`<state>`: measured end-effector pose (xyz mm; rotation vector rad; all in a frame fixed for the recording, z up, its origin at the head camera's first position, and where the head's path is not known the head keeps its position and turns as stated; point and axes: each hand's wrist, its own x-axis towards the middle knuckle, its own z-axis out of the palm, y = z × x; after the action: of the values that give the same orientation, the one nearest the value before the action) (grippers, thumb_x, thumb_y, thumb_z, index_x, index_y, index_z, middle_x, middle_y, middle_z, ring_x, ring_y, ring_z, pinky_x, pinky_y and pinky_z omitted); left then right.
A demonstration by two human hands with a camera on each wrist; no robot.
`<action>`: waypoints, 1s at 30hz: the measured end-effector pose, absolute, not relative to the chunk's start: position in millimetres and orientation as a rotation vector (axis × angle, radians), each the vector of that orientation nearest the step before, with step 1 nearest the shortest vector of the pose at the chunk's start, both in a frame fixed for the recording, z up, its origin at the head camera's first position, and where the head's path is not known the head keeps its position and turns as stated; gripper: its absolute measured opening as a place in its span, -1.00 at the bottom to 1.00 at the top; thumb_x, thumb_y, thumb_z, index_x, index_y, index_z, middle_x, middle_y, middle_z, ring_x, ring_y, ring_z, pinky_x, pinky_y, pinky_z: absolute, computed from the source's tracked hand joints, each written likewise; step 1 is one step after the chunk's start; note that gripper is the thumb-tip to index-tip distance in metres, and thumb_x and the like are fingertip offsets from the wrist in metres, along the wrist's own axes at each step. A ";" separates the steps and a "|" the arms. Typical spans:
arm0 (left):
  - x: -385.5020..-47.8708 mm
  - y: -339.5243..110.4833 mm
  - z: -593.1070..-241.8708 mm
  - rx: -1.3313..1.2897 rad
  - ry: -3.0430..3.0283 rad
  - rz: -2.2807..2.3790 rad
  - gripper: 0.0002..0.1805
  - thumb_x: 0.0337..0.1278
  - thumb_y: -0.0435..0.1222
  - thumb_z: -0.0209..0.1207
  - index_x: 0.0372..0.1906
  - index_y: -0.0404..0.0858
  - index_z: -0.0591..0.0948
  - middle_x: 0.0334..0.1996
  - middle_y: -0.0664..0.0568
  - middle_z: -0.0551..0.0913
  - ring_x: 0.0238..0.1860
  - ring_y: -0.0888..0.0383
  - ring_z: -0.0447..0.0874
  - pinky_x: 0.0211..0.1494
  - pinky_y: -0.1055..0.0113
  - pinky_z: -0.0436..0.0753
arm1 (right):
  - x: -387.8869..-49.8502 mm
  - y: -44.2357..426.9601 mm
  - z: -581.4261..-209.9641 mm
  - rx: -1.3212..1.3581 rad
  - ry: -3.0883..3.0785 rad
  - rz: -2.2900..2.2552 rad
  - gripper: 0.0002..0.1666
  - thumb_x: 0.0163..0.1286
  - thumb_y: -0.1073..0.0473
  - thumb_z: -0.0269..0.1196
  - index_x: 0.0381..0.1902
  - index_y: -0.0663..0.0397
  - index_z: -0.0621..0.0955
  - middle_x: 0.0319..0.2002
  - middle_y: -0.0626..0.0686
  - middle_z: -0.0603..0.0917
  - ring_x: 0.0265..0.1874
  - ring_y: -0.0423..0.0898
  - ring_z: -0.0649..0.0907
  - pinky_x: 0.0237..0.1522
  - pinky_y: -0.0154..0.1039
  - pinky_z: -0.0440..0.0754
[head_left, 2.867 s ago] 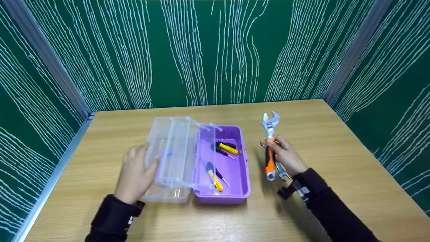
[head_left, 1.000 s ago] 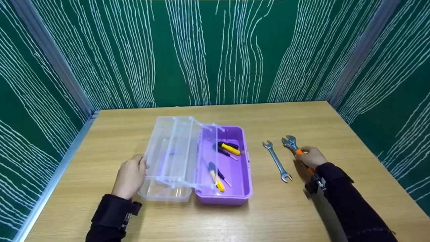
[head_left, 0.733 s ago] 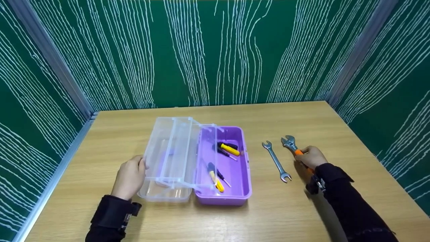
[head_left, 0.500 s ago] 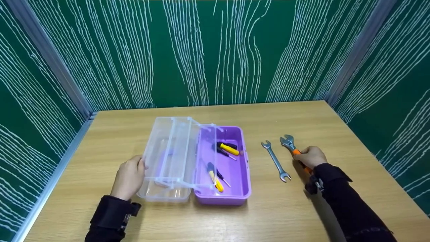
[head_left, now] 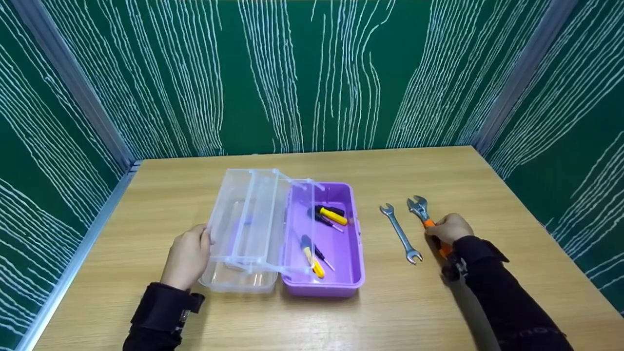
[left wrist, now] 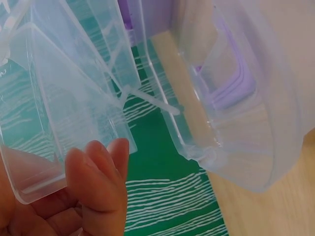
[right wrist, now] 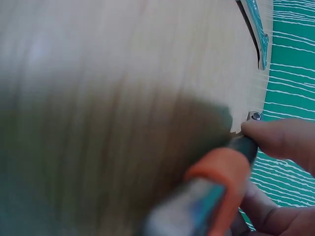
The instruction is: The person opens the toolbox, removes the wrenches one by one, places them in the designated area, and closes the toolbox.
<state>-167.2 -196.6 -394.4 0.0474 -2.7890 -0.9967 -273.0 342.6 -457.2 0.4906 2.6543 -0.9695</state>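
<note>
My left hand (head_left: 187,256) pinches the edge of the clear plastic tray (head_left: 246,214), which is raised on hinged arms beside the purple toolbox (head_left: 324,291). In the left wrist view, curled fingers (left wrist: 96,179) hold the tray's corner. My right hand (head_left: 452,228) grips the orange and black handle of an adjustable wrench (head_left: 418,208) lying at the table's right side. The right wrist view shows the orange handle (right wrist: 221,167) between thumb and fingers. Left of it lies a double open-end wrench (head_left: 400,234), untouched. Yellow-and-black screwdrivers (head_left: 333,216) lie inside the toolbox.
The toolbox's clear lid (head_left: 239,285) lies folded open on the wooden table (head_left: 321,326), left of the purple base. Green walls with white wavy lines (head_left: 341,73) stand behind and at both sides. Wrist straps with cameras sit on both black sleeves.
The adjustable wrench has moved right and down onto the table, apart from the open-end wrench it earlier overlapped. My left hand has closed on the tray's edge. Lately only the right hand shifts slightly.
</note>
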 end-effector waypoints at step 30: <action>-165.4 -195.4 -395.6 0.040 -2.775 -0.971 -0.64 0.48 -0.36 -0.13 0.07 -0.53 0.54 -0.25 -0.28 0.74 -0.21 -0.17 0.71 -0.11 -0.04 0.64 | -242.5 217.3 -428.7 -0.119 2.527 -1.706 -0.38 0.47 0.22 0.09 0.37 0.48 0.27 0.13 0.40 0.53 -0.05 -0.05 0.62 0.01 -0.31 0.66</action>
<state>-165.4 -195.4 -395.6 0.0397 -2.7748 -0.9715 -242.5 217.3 -428.7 -0.1195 2.5270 -1.7064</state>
